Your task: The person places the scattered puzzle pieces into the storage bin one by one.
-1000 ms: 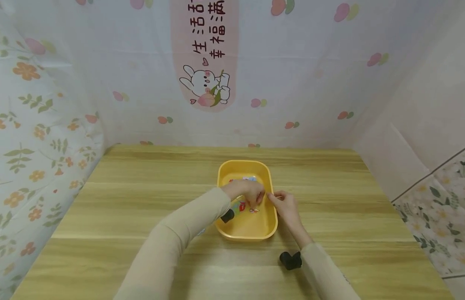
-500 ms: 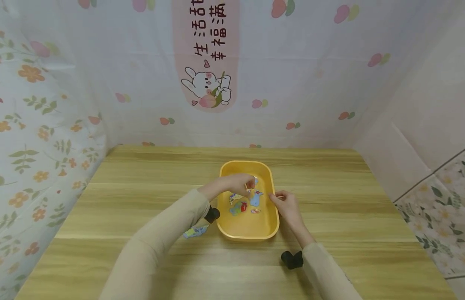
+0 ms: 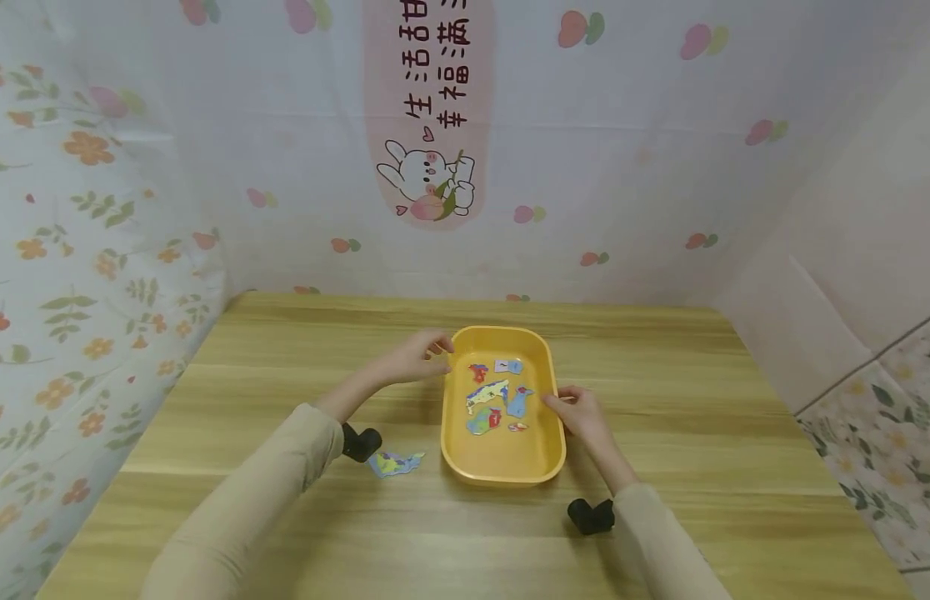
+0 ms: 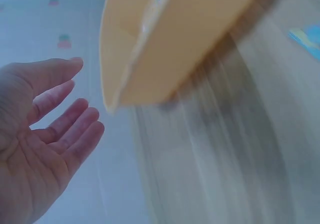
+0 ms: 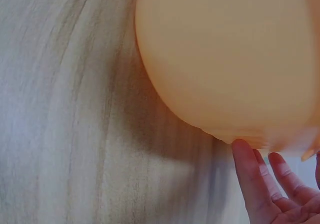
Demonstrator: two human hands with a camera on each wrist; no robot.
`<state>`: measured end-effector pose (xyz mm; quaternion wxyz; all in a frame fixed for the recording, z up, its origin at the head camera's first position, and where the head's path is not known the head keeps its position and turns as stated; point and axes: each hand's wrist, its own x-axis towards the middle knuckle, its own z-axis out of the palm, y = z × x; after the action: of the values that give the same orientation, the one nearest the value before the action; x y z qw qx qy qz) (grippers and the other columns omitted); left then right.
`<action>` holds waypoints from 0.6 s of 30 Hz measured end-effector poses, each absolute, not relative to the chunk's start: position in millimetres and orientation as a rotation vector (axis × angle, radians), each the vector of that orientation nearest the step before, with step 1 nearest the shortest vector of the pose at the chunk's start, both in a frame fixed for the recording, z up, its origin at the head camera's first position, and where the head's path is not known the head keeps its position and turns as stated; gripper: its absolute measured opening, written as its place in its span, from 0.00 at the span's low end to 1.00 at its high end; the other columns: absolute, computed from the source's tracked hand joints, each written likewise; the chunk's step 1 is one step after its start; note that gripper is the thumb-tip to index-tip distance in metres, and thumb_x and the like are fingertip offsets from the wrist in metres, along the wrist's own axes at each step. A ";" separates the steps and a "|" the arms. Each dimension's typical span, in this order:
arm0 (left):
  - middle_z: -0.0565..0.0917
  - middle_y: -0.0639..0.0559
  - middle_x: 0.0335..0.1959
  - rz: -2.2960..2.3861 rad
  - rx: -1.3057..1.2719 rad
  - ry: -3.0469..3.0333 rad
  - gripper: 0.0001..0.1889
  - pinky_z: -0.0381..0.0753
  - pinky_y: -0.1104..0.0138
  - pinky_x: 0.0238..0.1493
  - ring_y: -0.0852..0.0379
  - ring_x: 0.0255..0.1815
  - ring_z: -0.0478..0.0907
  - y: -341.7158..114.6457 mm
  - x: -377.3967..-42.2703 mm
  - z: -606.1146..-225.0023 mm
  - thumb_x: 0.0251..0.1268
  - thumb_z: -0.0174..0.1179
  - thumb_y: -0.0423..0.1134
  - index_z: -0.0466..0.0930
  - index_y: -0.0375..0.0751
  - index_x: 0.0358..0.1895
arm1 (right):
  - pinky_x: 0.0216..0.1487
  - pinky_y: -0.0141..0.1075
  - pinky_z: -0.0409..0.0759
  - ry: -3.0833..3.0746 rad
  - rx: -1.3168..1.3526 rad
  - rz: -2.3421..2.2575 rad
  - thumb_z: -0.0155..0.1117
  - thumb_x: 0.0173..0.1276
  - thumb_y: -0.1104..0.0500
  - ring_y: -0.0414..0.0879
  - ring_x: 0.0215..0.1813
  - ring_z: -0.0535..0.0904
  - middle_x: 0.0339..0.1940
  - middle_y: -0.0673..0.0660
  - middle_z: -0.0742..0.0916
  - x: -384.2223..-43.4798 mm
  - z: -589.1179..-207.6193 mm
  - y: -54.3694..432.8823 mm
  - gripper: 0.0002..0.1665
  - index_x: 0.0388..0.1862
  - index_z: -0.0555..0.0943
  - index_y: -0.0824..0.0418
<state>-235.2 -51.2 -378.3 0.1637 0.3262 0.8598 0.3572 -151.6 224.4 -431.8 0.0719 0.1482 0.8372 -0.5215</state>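
A yellow plastic tub with rounded corners stands on the wooden table. Several flat, irregular printed pieces lie in it: a red one, a long cream one, a blue one, a green and red one. My left hand is just off the tub's upper left side; the left wrist view shows its fingers loosely bent with nothing between them. On the opposite side my right hand pinches the rim, thumb at the edge, fingers outside the wall.
Left of the tub, a blue and yellow printed piece lies on the table. Black wrist mounts sit by both forearms. A patterned curtain closes off the back and left.
My left hand has come up out of the tub and moved left past its rim, uncovering the pieces inside. My right hand stays at the right rim. The head view has shifted slightly.
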 end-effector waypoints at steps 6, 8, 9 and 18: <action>0.75 0.31 0.50 0.964 0.868 2.444 0.16 0.76 0.54 0.53 0.37 0.52 0.74 -86.8 -221.4 -385.0 0.60 0.57 0.33 0.71 0.26 0.47 | 0.27 0.33 0.81 2.492 0.455 -1.570 0.57 0.64 0.56 0.39 0.25 0.80 0.39 0.72 0.83 -152.4 -430.8 225.7 0.25 0.51 0.72 0.76; 0.75 0.32 0.50 0.897 0.854 2.425 0.16 0.77 0.56 0.52 0.39 0.51 0.75 -94.5 -215.1 -387.5 0.60 0.57 0.34 0.71 0.27 0.48 | 0.28 0.34 0.82 2.493 0.452 -1.573 0.58 0.64 0.56 0.40 0.25 0.81 0.40 0.72 0.83 -152.4 -430.0 226.3 0.25 0.51 0.72 0.76; 0.75 0.33 0.50 0.870 0.845 2.409 0.16 0.77 0.56 0.52 0.39 0.50 0.75 -97.8 -212.3 -389.6 0.59 0.57 0.34 0.71 0.27 0.48 | 0.28 0.34 0.82 2.492 0.451 -1.577 0.58 0.64 0.56 0.40 0.26 0.81 0.40 0.72 0.83 -152.4 -429.5 226.5 0.25 0.51 0.72 0.76; 0.79 0.42 0.38 0.710 0.822 2.353 0.16 0.77 0.64 0.43 0.52 0.40 0.76 -117.4 -185.4 -412.3 0.54 0.63 0.37 0.73 0.31 0.43 | 0.28 0.35 0.82 2.501 0.454 -1.532 0.58 0.63 0.55 0.40 0.26 0.81 0.40 0.71 0.83 -152.8 -430.1 225.6 0.26 0.52 0.72 0.76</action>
<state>-185.4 -117.4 -412.3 0.2717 0.3054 0.8738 0.2635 -152.8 225.6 -430.1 0.0868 0.1524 0.8396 -0.5141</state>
